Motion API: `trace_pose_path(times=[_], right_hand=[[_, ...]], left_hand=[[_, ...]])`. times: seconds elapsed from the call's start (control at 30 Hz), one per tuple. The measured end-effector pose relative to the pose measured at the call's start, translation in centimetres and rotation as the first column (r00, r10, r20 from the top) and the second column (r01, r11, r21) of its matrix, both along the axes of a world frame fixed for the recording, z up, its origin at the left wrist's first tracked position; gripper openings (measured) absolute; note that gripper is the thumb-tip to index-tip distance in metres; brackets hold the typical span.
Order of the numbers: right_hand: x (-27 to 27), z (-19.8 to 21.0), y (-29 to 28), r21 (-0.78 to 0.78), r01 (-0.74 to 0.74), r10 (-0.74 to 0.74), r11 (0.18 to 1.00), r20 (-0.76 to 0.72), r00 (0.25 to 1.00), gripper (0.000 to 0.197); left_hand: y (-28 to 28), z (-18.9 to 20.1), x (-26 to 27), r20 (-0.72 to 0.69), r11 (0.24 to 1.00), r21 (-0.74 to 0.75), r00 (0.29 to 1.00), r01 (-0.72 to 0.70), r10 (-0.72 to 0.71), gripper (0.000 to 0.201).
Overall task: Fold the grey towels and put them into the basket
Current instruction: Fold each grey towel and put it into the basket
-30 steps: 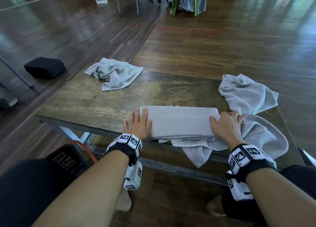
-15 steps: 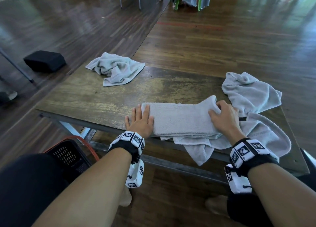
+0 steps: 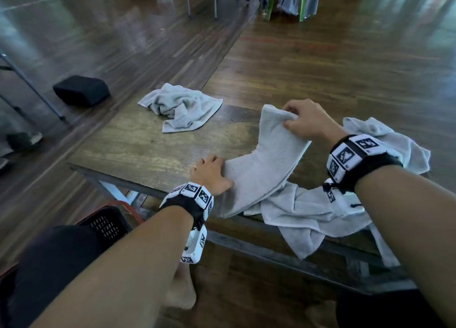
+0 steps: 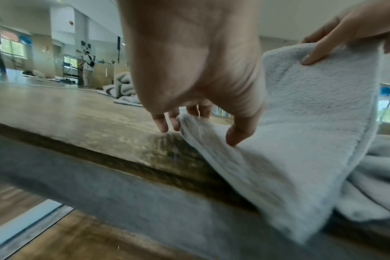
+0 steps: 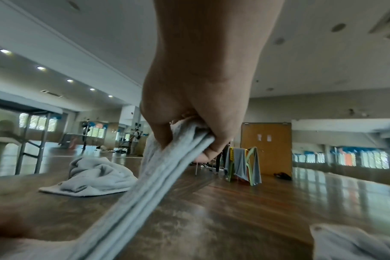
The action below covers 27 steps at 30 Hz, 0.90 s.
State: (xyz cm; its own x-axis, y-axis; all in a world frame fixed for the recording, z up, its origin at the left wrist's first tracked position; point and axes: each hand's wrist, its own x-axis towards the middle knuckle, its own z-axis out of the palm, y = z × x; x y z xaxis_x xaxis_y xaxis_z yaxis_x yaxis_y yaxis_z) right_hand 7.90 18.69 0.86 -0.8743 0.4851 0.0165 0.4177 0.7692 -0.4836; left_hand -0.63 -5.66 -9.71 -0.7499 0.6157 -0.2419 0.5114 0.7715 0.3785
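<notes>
Here, a person seated at a worn wooden table [image 3: 138, 150] works on a folded grey towel [image 3: 261, 169] w/ both hands. The right hand [image 3: 306, 120] pinches the towel's far end, thumb on one side & fingers [image 4: 316, 52] curled over the other, clamped on several stacked layers, and holds that end up off the tabletop. From those fingers the strip slopes down to the left hand [image 3: 209, 174], whose fingertips [image 4: 163, 124] are bent down at the towel's near-left edge, thumb resting on the cloth, other fingers slightly spread beside the edge, partly on bare wood; pressing, not gripping. The towel's lower end drapes over the table's front edge just below the left thumb.

Under & to the right of the right wrist lies a rumpled grey towel [image 3: 311, 216], part hanging off the front edge, w/ another crumpled grey towel [image 3: 392, 140] behind it. Well beyond the left fingertips, a third crumpled towel [image 3: 180, 110] lies at the far side. A black plastic basket w/ red rim [image 3: 106, 224] stands on the floor below the left forearm, beside the person's knee.
</notes>
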Motion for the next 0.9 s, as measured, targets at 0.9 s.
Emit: trace_pose_path(times=[0.9], right_hand=[[11.1,-11.3,-7.6,0.382,0.210,-0.274,0.900,0.119,0.954,0.039]], left_hand=[[-3.8,2.1,3.3,0.374,0.794,0.447,0.892,-0.412,0.253,0.008]])
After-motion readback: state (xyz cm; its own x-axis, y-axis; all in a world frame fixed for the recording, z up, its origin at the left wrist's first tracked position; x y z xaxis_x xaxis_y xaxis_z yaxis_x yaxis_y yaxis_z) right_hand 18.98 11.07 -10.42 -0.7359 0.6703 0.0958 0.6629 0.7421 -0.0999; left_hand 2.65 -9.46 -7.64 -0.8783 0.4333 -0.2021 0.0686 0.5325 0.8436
